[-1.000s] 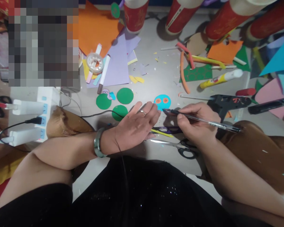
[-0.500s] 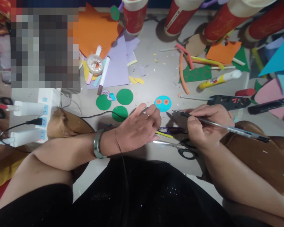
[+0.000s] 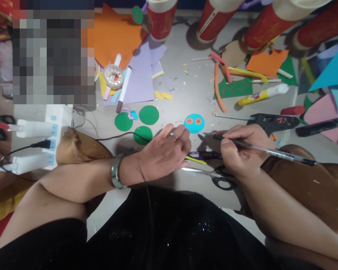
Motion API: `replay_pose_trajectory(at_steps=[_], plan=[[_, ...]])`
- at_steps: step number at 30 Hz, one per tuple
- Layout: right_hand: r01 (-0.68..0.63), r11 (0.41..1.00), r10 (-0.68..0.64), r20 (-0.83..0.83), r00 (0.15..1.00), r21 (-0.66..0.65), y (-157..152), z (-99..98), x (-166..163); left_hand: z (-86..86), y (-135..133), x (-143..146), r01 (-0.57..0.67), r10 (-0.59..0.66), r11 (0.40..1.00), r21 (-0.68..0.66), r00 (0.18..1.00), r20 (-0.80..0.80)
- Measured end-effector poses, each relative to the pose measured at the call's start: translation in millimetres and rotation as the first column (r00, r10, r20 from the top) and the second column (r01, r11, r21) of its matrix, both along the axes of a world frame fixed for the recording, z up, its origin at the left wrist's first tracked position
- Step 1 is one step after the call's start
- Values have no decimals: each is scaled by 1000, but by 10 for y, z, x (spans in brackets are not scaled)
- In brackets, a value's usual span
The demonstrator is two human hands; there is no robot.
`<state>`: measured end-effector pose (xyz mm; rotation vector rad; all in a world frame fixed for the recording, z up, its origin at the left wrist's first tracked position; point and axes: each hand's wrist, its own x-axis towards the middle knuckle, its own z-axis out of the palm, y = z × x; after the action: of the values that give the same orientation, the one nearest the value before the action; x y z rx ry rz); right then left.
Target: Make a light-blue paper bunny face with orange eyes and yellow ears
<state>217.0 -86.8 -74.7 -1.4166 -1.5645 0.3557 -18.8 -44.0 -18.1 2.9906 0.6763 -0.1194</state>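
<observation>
A blue paper circle (image 3: 194,129) lies on the table with two small orange circles (image 3: 189,121) on it, dark marks at their centres. Below them runs a faint curved line. My right hand (image 3: 243,148) is closed around a clear-barrelled pen (image 3: 278,153), whose tip sits just off the circle's lower right edge. At the circle's left edge rests my left hand (image 3: 169,150), fingers curled and little finger stuck out; its fingertips are mostly hidden. Beneath the hands lie scissors (image 3: 224,183) and a yellow strip (image 3: 196,160). Green paper circles (image 3: 148,115) lie to the left.
Red paper cups (image 3: 162,20) stand along the back. A tape roll (image 3: 113,76) and a marker (image 3: 124,90) lie on purple paper (image 3: 142,80). At right are a glue stick (image 3: 261,95), a black glue gun (image 3: 273,123) and paper scraps. A power strip (image 3: 56,123) is at left.
My right hand and the pen have shifted slightly left. A faint curved line now shows on the lower part of the blue circle. My left hand stays put.
</observation>
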Motion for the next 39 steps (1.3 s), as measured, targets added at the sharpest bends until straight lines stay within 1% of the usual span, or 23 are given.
replay_pose_trajectory(at_steps=[4,6,9,14,21,27,32,39], plan=[[51,999,-52,92,994,9,27,44,-33,19,1,-5,-1,1,1000,-17,1000,-5],[15,1000,-14,132,991,-1,45,87,-55,33,1,-6,-1,1,1000,-16,1000,-7],[-46,997,56,169,984,-62,52,122,-65,37,1,-7,3,-3,1000,-3,1000,4],[-73,986,98,162,982,-151,22,102,-48,-4,-2,-9,-2,2,1000,-1,999,40],[-144,983,165,201,965,-114,32,111,-80,-26,-12,-13,-4,4,1000,-2,998,64],[-140,969,184,217,959,-201,24,105,-78,-33,-19,-19,-9,9,1000,5,997,70],[-182,978,200,209,957,-103,39,101,-93,-35,-19,-23,-5,5,1000,0,998,65],[-174,971,206,209,956,-164,34,91,-86,-41,-19,-22,-11,10,1000,14,998,68]])
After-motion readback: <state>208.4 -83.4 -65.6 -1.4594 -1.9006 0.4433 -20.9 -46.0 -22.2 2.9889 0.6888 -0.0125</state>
